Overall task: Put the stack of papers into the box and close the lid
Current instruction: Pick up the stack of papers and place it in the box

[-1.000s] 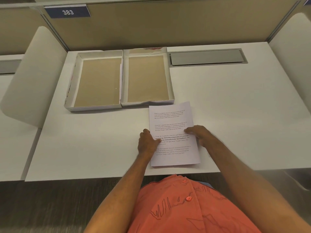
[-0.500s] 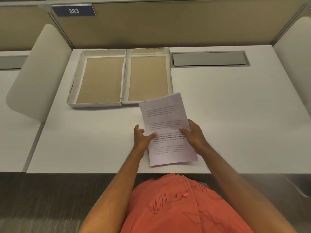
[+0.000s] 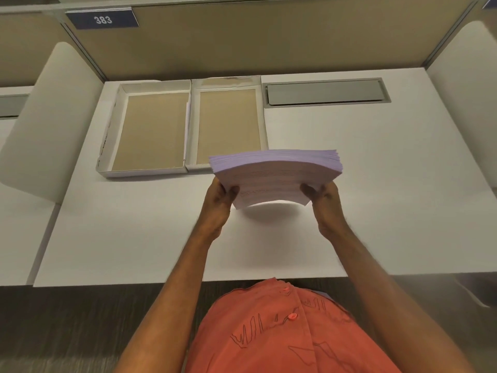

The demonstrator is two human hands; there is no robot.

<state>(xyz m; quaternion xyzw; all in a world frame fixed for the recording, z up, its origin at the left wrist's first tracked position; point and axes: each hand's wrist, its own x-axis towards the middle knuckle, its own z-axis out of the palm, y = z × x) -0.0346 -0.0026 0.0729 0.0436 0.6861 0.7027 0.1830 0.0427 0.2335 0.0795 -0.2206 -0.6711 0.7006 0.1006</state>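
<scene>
While both hands grip it from the sides, the stack [image 3: 274,172] hangs in the air above the desk [image 3: 134,232], clear of the surface, with a soft shadow on the white top beneath it. The left hand [image 3: 219,201] clamps the near left corner, thumb on top and fingers underneath; the right hand [image 3: 324,200] does the same at the near right corner. The stack is thick, many sheets deep, its far edge showing fine layered lines with a pale lilac tint. The top sheet carries lines of small printed text, too blurred to read. The sheets bow slightly, sagging between the two grips, and the far edge tilts up toward the camera.

Behind the stack, at the desk's back left, the box [image 3: 150,130] lies open, its two shallow white-walled halves side by side and touching. Each half shows a bare brown cardboard floor with nothing in it. The stack's far left corner overlaps the view of the right half's [image 3: 228,125] near wall. Which half is the lid cannot be told.
</scene>
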